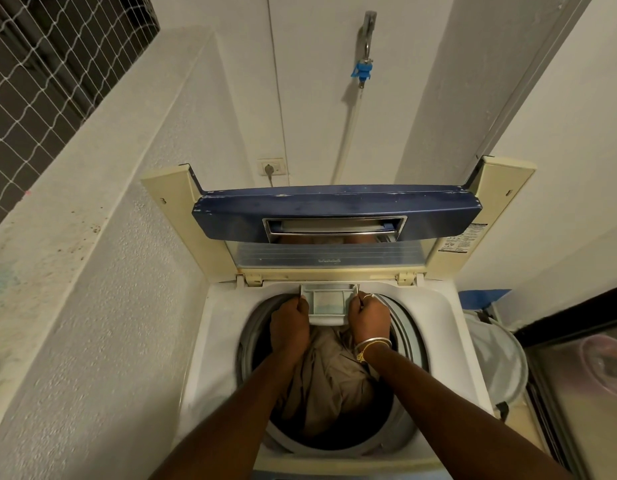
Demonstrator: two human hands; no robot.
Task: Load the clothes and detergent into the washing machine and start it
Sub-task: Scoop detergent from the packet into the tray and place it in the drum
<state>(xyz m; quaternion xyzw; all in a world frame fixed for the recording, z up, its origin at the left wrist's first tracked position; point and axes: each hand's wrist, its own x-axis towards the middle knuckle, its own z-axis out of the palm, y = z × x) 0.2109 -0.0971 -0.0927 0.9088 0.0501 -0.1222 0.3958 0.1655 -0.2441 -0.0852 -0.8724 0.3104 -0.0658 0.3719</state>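
Observation:
A white top-loading washing machine (217, 327) stands below me with its folding lid (334, 213) raised against the wall. Beige clothes (327, 379) lie in the dark drum. At the back rim a pale detergent drawer (329, 303) is pulled out over the drum, with a bluish residue in its tray. My left hand (289, 327) grips the drawer's left side. My right hand (367, 318), with a ring and bangles, grips its right side. Both forearms reach in over the clothes.
A low rough wall (102, 237) runs close along the left. A tap with a blue connector (362, 72) and hose hangs on the back wall, beside a wall socket (272, 168). A white mesh laundry basket (497, 355) stands to the right, next to a dark door frame.

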